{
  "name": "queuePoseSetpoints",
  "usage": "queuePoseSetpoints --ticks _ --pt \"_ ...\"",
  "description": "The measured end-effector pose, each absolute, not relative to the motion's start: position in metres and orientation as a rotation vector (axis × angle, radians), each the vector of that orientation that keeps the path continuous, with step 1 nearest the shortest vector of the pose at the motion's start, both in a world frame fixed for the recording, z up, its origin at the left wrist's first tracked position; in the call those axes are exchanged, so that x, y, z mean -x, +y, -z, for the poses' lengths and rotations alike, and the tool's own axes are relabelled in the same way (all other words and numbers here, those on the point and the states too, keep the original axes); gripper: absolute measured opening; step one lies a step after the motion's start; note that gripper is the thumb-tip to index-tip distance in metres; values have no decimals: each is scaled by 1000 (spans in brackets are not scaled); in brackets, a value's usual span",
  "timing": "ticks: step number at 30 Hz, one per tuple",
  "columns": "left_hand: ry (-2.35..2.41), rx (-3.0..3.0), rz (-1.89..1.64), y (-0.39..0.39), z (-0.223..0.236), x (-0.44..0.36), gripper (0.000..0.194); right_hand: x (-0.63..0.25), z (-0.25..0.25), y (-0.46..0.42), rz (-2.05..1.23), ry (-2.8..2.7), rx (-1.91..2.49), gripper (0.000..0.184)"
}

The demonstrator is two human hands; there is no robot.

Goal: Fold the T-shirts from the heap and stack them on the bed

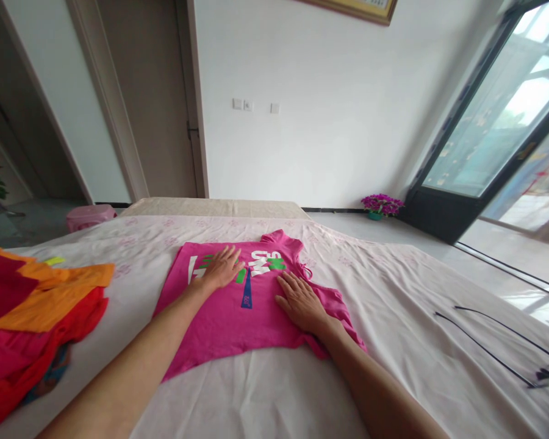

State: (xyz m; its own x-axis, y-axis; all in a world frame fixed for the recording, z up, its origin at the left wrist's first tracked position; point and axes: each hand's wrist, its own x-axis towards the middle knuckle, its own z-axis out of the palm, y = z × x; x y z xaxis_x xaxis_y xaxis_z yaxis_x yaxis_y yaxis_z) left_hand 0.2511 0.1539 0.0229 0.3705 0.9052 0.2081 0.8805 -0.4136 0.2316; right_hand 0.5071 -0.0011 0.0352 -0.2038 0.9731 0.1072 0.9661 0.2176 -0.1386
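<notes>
A pink T-shirt with white, green and blue printing lies spread on the cloth-covered surface, its neck end toward the right. My left hand rests flat on the printed part, fingers stretched out. Near the neck and lower sleeve, my right hand also presses flat on the fabric with its fingers extended. Neither hand grips the cloth. The sleeve under my right wrist looks rumpled, and part of the print is covered by my left hand.
A pile of orange and red clothes sits at the left. Eyeglasses lie on the wrinkled pale sheet at the right. Beyond are a pink stool, a pot of purple flowers and a glass door.
</notes>
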Motion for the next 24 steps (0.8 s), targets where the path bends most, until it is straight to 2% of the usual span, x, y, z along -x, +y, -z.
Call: queuePoseSetpoints --ticks 3,7,14,20,24 --pt "1680 -2516 -386 164 -15 -252 66 -508 -35 -1 -30 -2334 1847 64" --pt "2008 -2318 -371 180 -13 -215 70 -508 -34 0 -32 -2323 1867 64" --pt "2496 -1940 -460 181 -17 -166 63 -505 -35 -1 -24 -2293 1855 61" --pt "2505 -1950 -511 193 -19 -163 59 -506 -35 0 -37 -2296 1844 61" --pt "2275 -2329 -448 196 -13 -163 57 -507 -33 1 -55 -2290 1840 61"
